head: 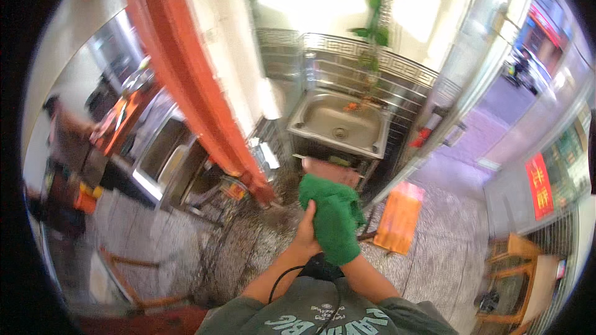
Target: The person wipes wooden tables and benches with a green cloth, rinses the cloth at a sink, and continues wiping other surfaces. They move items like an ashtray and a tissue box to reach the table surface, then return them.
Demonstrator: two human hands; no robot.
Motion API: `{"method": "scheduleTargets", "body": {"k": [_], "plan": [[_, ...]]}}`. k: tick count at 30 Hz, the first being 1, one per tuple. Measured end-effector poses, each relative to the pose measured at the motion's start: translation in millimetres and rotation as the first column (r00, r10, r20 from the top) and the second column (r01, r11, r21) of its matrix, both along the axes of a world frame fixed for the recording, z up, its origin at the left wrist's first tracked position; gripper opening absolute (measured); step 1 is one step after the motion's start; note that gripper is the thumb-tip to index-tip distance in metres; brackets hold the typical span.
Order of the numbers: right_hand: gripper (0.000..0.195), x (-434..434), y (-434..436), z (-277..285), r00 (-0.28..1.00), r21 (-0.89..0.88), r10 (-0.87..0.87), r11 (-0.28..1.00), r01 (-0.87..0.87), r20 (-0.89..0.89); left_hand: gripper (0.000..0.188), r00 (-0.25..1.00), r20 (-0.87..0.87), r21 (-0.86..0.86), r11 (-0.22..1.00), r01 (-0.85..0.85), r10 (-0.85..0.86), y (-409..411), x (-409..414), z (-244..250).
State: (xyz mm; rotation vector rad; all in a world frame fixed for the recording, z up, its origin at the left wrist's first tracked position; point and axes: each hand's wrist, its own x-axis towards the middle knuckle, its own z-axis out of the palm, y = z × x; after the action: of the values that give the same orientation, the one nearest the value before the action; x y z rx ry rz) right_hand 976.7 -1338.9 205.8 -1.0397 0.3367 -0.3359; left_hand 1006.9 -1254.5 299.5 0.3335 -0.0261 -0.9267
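Observation:
A green cloth (333, 218) is bunched in front of my chest. My left hand (307, 230) grips its left side, thumb up along the fabric. The cloth drapes over my right hand, so its fingers are hidden; only the wrist and forearm show below it. Just beyond the cloth is a pinkish flat object (333, 172), partly covered; I cannot tell what it is or whether a hand touches it. Farther off stands a stainless steel sink (344, 121) with a drain and a small orange thing near its back edge.
An orange stool (399, 218) stands right of my hands, wooden chairs (512, 284) at the far right. An orange-red post (200, 83) rises at the left. Behind it, a person (77, 149) is at an orange-topped counter (123, 118). A doorway opens at the right.

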Motion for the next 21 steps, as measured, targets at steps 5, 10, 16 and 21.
{"method": "scheduleTargets", "body": {"k": [5,10,16,21], "plan": [[0.058,29,31,5,0.982,0.027,0.186,0.982,-0.186,0.002,0.037,0.982,0.036,0.214,0.959,-0.186,0.183,39,17,-6],[0.059,36,63,2,0.93,0.042,0.368,0.929,-0.367,-0.019,0.032,0.892,0.158,0.412,0.792,-0.45,0.424,85,26,13],[0.059,28,48,5,0.87,0.06,0.487,0.873,-0.484,-0.077,0.041,0.805,0.456,0.613,0.521,-0.594,0.38,135,29,-2],[0.06,29,7,17,0.85,0.09,0.485,0.874,-0.477,-0.205,0.049,0.856,0.443,0.626,0.592,-0.508,0.267,184,23,-39]]}}
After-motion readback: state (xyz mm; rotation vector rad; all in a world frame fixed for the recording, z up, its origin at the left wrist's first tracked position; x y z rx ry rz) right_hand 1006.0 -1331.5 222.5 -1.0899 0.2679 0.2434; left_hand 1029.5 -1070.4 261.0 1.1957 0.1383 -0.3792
